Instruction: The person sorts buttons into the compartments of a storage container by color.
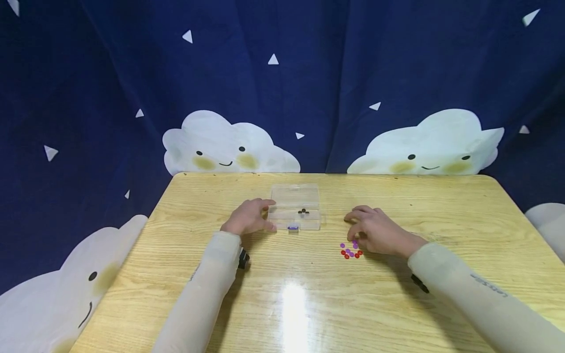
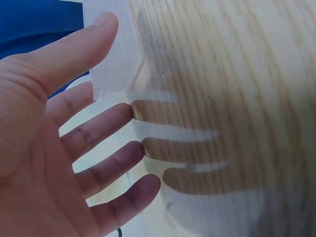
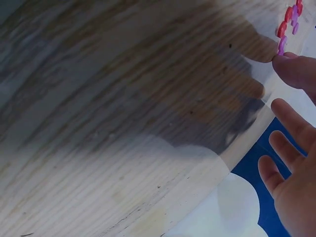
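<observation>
A clear plastic box (image 1: 275, 214) stands on the table with its lid (image 1: 295, 195) raised at the back. Small dark pieces (image 1: 303, 212) lie inside, and a blue-purple mark shows at its front latch (image 1: 293, 229). At the box's left end is the left hand (image 1: 250, 217), fingers spread, thumb (image 2: 96, 42) and index finger (image 2: 74, 101) beside the clear wall (image 2: 111, 69). Purple discs (image 1: 342, 245) and red discs (image 1: 346, 257) lie loosely grouped right of the box. Over their far edge, the right hand (image 1: 379, 234) has its thumb (image 3: 296, 69) at a purple disc (image 3: 282, 45), other fingers loosely bent.
The light wooden table (image 1: 291, 274) ends at a dark blue curtain (image 1: 282, 88) with clouds and white triangles. Both forearms reach in from the near side, in pale sleeves (image 1: 194, 299), with dark bands at the wrists.
</observation>
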`<state>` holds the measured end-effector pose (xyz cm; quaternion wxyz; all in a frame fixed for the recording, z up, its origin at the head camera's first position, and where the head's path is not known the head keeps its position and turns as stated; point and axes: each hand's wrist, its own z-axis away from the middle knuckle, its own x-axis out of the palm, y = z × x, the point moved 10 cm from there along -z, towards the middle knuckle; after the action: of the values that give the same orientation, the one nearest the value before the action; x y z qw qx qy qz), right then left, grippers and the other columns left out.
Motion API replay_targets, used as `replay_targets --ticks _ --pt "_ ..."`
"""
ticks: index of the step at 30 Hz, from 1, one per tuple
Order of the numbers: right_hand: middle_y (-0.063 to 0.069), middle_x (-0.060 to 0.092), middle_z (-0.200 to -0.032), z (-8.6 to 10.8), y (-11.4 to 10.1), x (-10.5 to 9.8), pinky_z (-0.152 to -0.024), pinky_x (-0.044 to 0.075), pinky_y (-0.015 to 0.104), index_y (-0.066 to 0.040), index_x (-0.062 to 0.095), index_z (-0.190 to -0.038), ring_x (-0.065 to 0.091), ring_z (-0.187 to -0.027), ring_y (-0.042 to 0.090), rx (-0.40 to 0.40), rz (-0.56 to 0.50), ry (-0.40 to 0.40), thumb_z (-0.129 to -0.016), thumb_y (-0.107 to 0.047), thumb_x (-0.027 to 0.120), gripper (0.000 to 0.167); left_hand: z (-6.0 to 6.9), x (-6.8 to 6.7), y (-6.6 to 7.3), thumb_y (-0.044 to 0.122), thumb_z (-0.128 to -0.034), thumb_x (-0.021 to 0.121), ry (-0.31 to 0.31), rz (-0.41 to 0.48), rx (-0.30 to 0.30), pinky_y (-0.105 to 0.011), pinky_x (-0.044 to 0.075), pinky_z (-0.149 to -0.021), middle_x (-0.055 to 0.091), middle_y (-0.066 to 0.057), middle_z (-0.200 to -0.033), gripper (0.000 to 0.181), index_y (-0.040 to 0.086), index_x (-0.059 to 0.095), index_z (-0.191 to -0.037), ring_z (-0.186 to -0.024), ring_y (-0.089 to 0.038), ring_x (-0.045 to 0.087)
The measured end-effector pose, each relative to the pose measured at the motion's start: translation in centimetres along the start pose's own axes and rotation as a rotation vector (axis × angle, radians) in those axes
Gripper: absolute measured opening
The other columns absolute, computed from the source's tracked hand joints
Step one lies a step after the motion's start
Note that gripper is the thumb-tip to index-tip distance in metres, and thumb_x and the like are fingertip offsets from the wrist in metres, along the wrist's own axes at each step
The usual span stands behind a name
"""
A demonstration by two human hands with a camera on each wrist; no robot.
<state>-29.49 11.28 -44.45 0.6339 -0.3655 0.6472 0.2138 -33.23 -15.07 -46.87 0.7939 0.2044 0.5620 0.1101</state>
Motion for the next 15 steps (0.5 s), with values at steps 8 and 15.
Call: replay_targets --ticks 8,15 --pt "0.009 0.065 -0.129 0.22 -0.15 0.06 -0.091 0.045 0.057 -0.030 0.076 -0.084 0.050 -0.128 0.035 -0.011 0.007 -0.006 -0.079 -0.011 0.076 0.020 0.10 0.09 0.17 0.038 -0.0801 0.082 -0.006 0.001 0.003 -0.054 0.042 -0.112 0.056 -0.007 -0.145 0.081 0.027 0.044 -0.150 -0.138 -0.033 0.048" --pt "0.006 0.068 -0.124 0.01 -0.77 -0.21 -0.090 0.048 0.056 -0.029 0.075 -0.081 0.053 -0.128 0.037 -0.073 0.046 0.026 -0.079 -0.009 0.077 0.020 0.08 0.14 -0.13 0.039 -0.0808 0.081 -0.012 -0.009 -0.018 -0.053 0.043 -0.111 0.055 -0.006 -0.146 0.080 0.028 0.043 -0.150 -0.139 -0.032 0.048"
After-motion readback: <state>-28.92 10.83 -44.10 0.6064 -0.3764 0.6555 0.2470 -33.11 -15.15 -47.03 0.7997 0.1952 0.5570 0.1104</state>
